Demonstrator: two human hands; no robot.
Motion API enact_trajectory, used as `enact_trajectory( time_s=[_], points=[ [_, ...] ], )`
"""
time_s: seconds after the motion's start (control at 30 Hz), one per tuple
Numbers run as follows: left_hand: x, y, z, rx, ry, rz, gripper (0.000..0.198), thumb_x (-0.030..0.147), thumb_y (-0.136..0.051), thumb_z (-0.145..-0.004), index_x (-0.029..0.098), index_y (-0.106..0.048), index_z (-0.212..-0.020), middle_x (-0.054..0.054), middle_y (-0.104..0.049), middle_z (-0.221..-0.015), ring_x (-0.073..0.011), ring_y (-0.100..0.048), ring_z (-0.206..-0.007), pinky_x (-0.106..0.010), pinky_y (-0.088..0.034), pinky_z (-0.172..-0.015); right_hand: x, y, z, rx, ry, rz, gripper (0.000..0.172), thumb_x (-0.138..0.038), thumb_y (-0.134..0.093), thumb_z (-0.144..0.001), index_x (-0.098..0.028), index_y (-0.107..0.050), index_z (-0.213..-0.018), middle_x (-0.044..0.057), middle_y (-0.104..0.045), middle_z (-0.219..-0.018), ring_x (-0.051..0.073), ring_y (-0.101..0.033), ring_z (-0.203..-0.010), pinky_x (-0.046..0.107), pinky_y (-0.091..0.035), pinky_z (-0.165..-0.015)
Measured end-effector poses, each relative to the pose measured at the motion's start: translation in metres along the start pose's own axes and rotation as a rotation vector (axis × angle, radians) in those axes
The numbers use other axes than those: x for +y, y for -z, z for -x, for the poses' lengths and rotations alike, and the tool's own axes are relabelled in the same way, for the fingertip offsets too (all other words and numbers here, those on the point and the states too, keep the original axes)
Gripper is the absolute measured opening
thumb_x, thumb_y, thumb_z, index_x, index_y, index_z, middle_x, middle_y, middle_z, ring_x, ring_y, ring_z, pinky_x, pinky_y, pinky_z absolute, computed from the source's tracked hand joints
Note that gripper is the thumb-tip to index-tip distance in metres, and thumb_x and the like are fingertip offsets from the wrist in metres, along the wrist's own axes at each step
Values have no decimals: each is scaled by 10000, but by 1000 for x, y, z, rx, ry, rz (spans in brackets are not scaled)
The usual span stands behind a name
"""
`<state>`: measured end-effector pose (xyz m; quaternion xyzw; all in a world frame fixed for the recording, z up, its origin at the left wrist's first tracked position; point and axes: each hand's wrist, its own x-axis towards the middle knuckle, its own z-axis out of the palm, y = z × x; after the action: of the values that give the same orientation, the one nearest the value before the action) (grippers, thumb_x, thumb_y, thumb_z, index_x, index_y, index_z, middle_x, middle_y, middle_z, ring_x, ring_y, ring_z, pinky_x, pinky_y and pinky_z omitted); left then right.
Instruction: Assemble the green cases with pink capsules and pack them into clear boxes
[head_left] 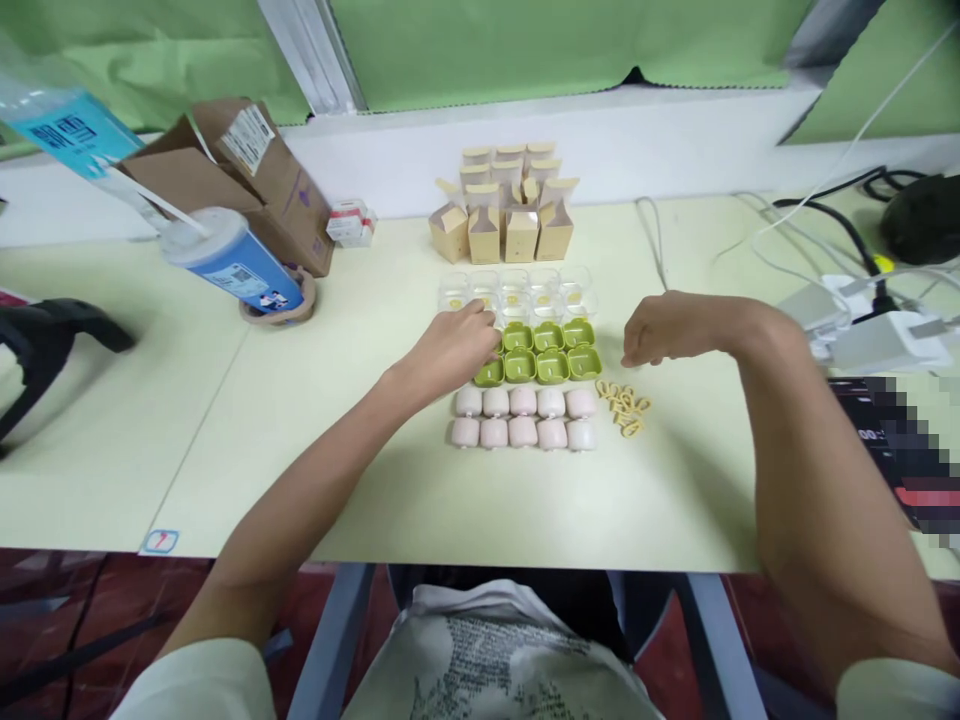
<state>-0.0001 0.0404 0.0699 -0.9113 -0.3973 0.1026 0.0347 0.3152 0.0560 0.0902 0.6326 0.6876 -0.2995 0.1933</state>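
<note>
Facing green panels (510,55), hands (461,345) (671,325) over table (525,510)

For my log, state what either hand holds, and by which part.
Cannot tell: left hand partly hides the green cups; curled right hand shows nothing.

Reads "7" in red on a blue-framed sticker (160,541) at the surface's (540,510) near edge, toward the left. Shows "00:" on a dark, partly pixelated screen (864,432) farther right. Too blurred or small to read on bottle (67,128), cup (238,265), carton (296,205) and shirt (499,655).
</note>
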Motion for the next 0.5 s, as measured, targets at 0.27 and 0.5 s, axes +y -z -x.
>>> enact_trajectory(
  time_s=[0.27, 0.5],
  points=[
    [6, 10, 6, 43, 44, 1, 314, 112, -523, -1103, 121, -835, -1078, -170, -791, -1143, -340, -675, -1238, -393, -514, -733, -15, -11, -9, -74, 81, 73, 87, -271, -838, -775, -215, -807, -834, 93, -832, -894, 293, -781, -868, 377, -546, -691],
    [4, 67, 56, 98, 175, -6, 271, 236, -553, -1129, 177, -809, -1063, -126, -779, -1121, -328, -714, -1176, -375, -515, -780, -21, -13, -9, -111, 99, 95, 299, -470, -875, -802, -220, -743, -707, 82, -805, -808, 279, -763, -798, 382, -543, -695]
  ],
)
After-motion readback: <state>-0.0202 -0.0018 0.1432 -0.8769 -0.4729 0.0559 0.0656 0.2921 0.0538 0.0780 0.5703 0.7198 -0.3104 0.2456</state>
